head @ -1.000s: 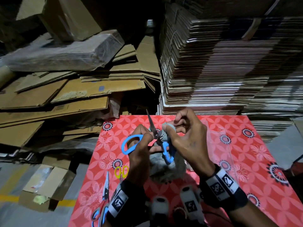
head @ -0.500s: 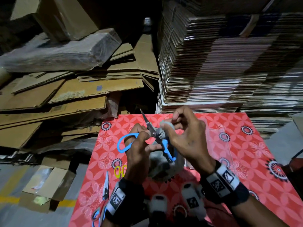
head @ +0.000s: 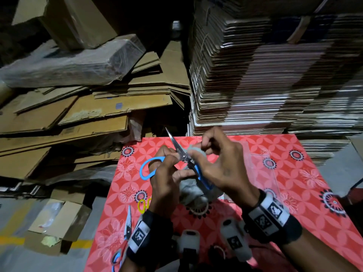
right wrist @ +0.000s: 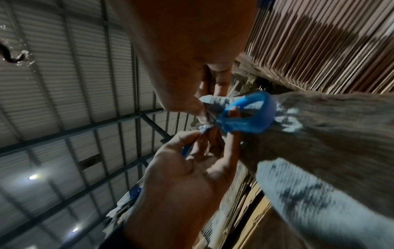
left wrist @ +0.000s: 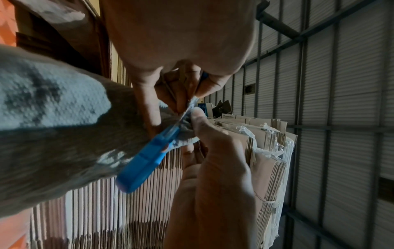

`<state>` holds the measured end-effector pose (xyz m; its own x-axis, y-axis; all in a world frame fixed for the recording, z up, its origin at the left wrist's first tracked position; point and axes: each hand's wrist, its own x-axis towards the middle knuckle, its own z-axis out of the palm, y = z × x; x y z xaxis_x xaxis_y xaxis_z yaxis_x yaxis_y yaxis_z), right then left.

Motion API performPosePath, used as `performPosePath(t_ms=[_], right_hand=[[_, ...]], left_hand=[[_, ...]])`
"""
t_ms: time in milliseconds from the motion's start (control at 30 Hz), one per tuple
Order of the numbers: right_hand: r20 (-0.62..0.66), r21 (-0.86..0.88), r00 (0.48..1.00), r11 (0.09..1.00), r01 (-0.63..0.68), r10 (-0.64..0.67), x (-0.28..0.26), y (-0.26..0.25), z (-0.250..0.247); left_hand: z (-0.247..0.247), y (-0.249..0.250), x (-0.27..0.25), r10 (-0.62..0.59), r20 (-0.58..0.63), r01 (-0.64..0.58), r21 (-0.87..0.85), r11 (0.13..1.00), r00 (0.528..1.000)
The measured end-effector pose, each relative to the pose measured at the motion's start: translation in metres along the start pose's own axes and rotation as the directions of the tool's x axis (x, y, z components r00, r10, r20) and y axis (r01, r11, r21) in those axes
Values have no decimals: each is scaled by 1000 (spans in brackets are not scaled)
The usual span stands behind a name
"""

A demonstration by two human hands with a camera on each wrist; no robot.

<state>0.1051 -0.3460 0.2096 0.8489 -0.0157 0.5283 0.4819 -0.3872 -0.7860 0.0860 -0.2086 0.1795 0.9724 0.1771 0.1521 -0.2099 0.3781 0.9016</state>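
The left hand (head: 167,179) grips the scissors (head: 183,156) by one smooth blue plastic loop, which juts out past its knuckles. A thin, shiny steel blade rises to a point beyond the fingertips. The right hand (head: 222,169) pinches a nubby, stained grey cloth (head: 191,192) against the metal by the pivot, and the rest hangs limp under both palms. The second blade is lost beneath cloth and fingers, and the other loop is half hidden behind the right palm.
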Motion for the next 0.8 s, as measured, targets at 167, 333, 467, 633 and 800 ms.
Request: performPosePath(t_ms=[167, 333, 467, 633, 800], right_hand=[[19, 2, 1000, 1000, 3, -3, -3, -3, 2], [-30, -8, 999, 1000, -21, 21, 7, 5, -7], [59, 15, 998, 1000, 15, -16, -6, -6, 1], [0, -7, 1000, 1000, -15, 15, 7, 1, -10], [32, 16, 999, 1000, -5, 5, 5, -1, -6]], left_hand=[[-1, 1, 1, 30, 16, -31, 62, 998, 999], [-2, -2, -1, 22, 35, -21, -46, 999, 999], [-3, -1, -2, 33, 27, -32, -21, 999, 999], [-2, 1, -1, 36, 49, -34, -46, 998, 998], [-4, -1, -2, 49, 35, -49, -14, 999, 998]])
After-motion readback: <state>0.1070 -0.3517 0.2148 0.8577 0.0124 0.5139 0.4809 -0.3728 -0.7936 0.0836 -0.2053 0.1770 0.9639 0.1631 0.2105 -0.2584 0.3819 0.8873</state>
